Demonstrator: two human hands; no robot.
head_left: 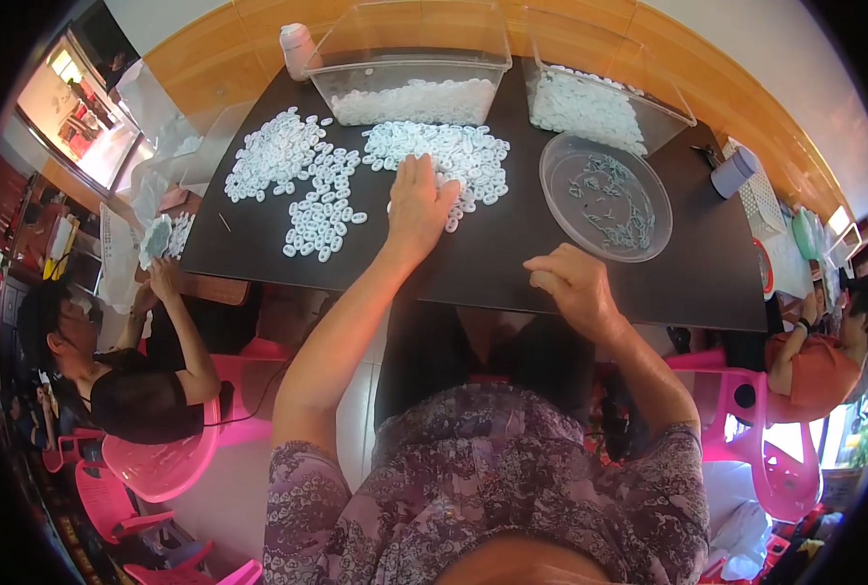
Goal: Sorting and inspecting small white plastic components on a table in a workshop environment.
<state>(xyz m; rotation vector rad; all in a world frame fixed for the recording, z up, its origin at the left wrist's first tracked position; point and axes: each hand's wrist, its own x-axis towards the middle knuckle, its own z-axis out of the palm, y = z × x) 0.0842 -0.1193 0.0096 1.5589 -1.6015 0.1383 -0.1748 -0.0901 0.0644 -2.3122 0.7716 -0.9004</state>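
1. Sitting at the back of the black table [258,234], a clear rectangular tub [410,68] holds a low layer of white rings, and a second clear tub [600,93] beside it holds more.
2. Round clear dish [605,195], right of centre, carries a thin scatter of small grey pieces.
3. Left hand [416,207] lies flat, fingers spread, on the loose white rings [434,156] heaped mid-table; another heap [297,180] spreads to the left.
4. Right hand [572,285] is curled loosely near the table's front edge; whether it pinches anything, I cannot tell.
5. Pink plastic chairs [151,463] ring the table; two other people sit at the sides, partly cut off.
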